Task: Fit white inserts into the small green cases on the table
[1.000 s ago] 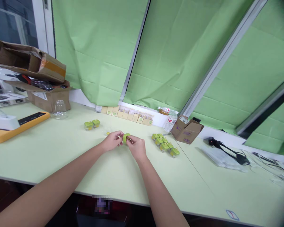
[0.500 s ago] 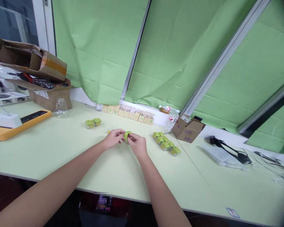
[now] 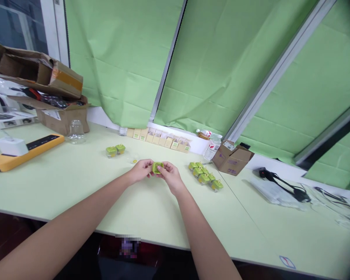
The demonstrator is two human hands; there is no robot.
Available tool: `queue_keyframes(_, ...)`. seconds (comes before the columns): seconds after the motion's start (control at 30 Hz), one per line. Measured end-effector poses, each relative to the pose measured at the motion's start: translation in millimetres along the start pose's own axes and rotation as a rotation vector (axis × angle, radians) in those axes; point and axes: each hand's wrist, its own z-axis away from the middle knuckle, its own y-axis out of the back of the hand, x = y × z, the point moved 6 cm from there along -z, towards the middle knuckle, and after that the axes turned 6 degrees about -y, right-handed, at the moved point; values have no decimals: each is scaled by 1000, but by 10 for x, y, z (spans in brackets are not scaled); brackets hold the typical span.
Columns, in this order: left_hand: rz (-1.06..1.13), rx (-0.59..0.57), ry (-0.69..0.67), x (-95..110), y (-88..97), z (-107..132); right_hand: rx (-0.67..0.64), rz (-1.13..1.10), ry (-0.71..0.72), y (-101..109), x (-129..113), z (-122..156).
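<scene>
A small square green lid (image 3: pixel 156 168) is held up between both hands over the table, its hollow inside turned toward me. My left hand (image 3: pixel 140 171) pinches its left edge. My right hand (image 3: pixel 171 177) grips the right side, with the thumb pressed into the hollow. Just behind my left hand lies a small clear container (image 3: pixel 132 159) with something yellow in it. To the right of my hands, several clear containers with green lids (image 3: pixel 204 178) stand grouped together. Two similar green-lidded containers (image 3: pixel 111 151) are at the back left.
Several small tan boxes (image 3: pixel 163 138) line the wall. A glass jar (image 3: pixel 76 132), a yellow power strip (image 3: pixel 43 144) and cardboard boxes (image 3: pixel 61 116) stand left. Rightward are a water bottle (image 3: pixel 212 149), an open carton (image 3: pixel 231 158) and black cables (image 3: pixel 291 188).
The green lid has been turned from edge-on so its hollow inside faces me. My right thumb has moved into it. The containers on the table have stayed put.
</scene>
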Motion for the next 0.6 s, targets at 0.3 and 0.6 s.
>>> queue_keyframes(0.3, 117, 85, 54, 34, 72, 13, 272, 421, 118, 8, -313, 262)
queue_keyframes(0.6, 135, 115, 61, -5, 82, -7, -439, 858, 27, -1243, 630, 1832)
